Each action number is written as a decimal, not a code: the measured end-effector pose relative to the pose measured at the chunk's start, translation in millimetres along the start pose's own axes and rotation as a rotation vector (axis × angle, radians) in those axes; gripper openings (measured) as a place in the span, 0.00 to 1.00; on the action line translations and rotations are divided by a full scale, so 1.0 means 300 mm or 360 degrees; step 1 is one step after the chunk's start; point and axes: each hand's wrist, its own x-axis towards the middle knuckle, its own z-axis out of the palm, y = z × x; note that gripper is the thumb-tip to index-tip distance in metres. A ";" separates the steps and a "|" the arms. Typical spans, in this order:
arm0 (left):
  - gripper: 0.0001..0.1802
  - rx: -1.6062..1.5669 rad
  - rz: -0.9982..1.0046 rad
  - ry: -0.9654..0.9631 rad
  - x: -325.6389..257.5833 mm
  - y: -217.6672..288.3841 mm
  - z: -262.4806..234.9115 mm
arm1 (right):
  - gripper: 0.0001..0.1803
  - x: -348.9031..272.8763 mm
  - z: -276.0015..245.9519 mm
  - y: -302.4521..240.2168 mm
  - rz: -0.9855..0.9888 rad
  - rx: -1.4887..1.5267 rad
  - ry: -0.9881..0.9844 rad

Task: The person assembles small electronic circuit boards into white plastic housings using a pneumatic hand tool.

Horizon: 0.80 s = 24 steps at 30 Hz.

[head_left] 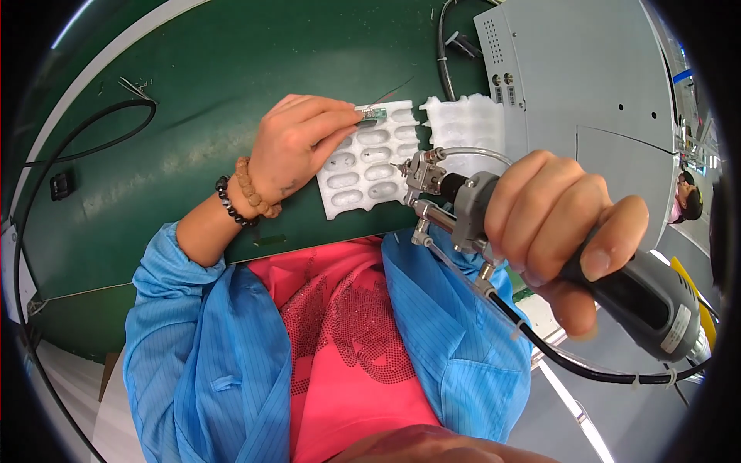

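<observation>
Head view: the left hand rests on the green desk, its fingers pinched on a small green circuit board held at the upper edge of a white foam tray with rows of oval pockets. A thin wire runs up and to the right from the board. A second white foam tray lies just beside the first, to its right, against a grey machine housing. The right hand is raised nearer the camera, fingers clenched around the dark grip of a soldering gun; its metal head points left, with the tip over the right edge of the pocketed tray. Whether the tip touches the tray cannot be told. A black cable leaves the gun below the grip. A beaded bracelet sits on the left wrist, above a blue sleeve. A black cable loop lies on the desk, well apart to the left.
</observation>
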 end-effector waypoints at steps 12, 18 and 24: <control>0.21 -0.0232 -0.0273 0.0091 -0.040 -0.006 -0.004 | 0.23 0.094 0.044 0.063 -0.0006 -0.0283 0.0094; 0.26 -0.0406 -0.0268 0.0029 -0.011 0.002 -0.058 | 0.24 0.220 0.100 0.094 0.0181 -0.0371 0.0132; 0.25 -0.0308 -0.0197 0.0032 -0.032 -0.020 -0.036 | 0.24 0.199 0.089 0.132 0.0181 -0.0330 0.0141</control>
